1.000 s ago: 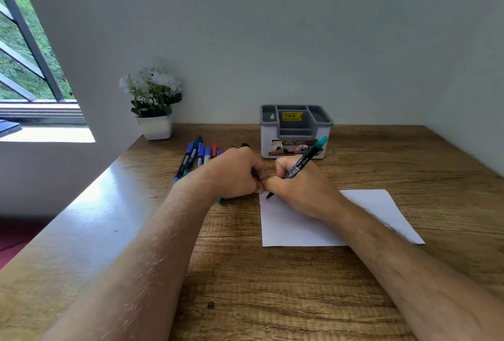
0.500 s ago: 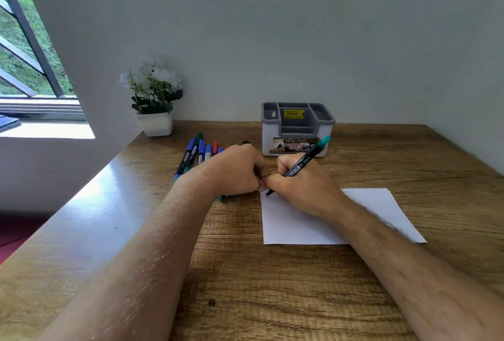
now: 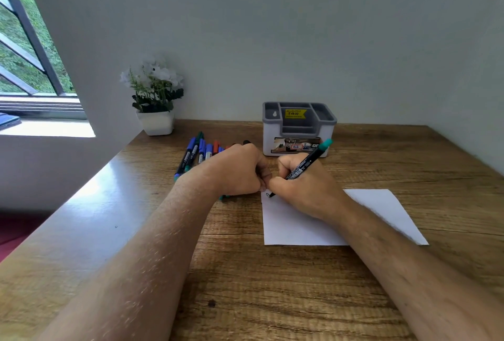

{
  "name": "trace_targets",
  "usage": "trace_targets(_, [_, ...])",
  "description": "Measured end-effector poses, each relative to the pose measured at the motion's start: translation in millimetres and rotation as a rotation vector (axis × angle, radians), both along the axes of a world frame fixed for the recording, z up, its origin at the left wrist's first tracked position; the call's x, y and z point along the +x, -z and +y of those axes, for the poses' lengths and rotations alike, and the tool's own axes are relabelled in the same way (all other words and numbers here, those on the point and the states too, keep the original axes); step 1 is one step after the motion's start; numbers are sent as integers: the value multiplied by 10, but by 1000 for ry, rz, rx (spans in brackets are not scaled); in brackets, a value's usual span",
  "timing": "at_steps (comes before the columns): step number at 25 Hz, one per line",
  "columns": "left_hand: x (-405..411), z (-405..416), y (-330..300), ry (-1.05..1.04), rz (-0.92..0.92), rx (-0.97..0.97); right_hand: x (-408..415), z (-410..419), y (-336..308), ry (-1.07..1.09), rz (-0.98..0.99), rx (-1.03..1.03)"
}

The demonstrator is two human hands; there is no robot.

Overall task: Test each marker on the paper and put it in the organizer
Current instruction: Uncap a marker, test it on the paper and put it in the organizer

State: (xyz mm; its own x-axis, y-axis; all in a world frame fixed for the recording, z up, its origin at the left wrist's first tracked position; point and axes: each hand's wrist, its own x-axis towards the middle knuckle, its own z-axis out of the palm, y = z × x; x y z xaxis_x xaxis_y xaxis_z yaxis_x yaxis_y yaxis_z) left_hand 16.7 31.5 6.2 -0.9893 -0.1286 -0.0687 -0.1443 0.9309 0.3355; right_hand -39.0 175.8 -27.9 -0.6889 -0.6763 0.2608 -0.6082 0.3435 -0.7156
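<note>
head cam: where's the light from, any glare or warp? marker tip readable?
Head view: daylight enters from the window at left; glare sheens the desk's left edge. Wide-angle warp bends the window bars and splays both forearms. The organizer label is only partly legible. The marker tip and its small mark on the paper are sharp, beside the right hand.
</note>
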Motion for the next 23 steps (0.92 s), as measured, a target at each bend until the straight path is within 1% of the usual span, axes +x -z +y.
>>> trace_targets(2, [1,3,4,-3,6,-4,-16,7,6,9,-22,-19])
trace_targets(6, [-4,-14,18,4,22,16,-39,-11,32,78,37,-50])
trace_targets(8, [9,-15,19,15,15,31,-63,4,32,70,5,-44])
trace_targets(10, [13,-7,26,7,54,43,-125,46,25,65,-126,-107])
trace_targets(12, [16,9,51,-57,196,109,-182,101,17,6,-387,-286])
trace_targets(13, [11,19,58,-112,275,232,-209,122,15,-44,-523,-395])
trace_targets(14, [0,23,64,-159,339,449,-230,141,10,-88,-627,-486])
trace_targets(16, [-41,43,75,-184,424,975,-255,169,3,-122,-722,-590])
trace_targets(17, [-57,59,83,-185,465,1185,-255,173,0,-122,-743,-616])
trace_targets(18, [-69,77,88,-198,502,1335,-251,176,-4,-112,-760,-638])
trace_targets(19, [-82,92,89,-221,537,1427,-249,181,-9,-95,-777,-664])
trace_targets(23, [-97,123,91,-292,624,1645,-233,192,-59,-37,-850,-791])
